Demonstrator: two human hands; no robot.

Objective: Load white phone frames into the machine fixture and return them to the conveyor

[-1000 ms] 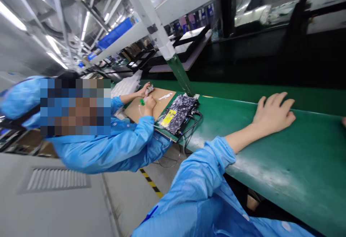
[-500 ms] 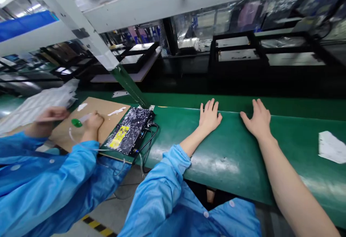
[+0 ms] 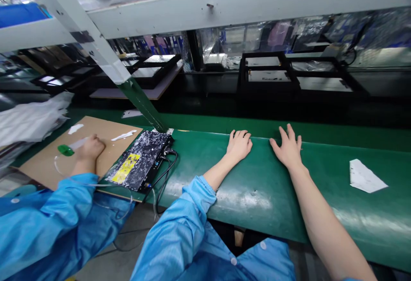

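My left hand [image 3: 239,145] rests on the green conveyor belt [image 3: 263,187], its fingers curled down over the belt's far edge with nothing in them. My right hand [image 3: 288,149] lies flat beside it, fingers spread, also holding nothing. A black device with a yellow label [image 3: 139,166] and trailing black cables sits on the belt to the left of my left hand. A white scrap of paper [image 3: 364,176] lies to the right of my right hand.
A co-worker in a blue sleeve holds a green-tipped tool [image 3: 66,149] over a brown cardboard sheet [image 3: 48,161] at the left. A slanted white and green post [image 3: 128,88] rises behind the device. Black trays [image 3: 269,75] fill the shelf beyond the belt.
The view has swung right from the co-worker to the belt. My right hand came into view on the belt. My left hand's fingers have curled from flat.
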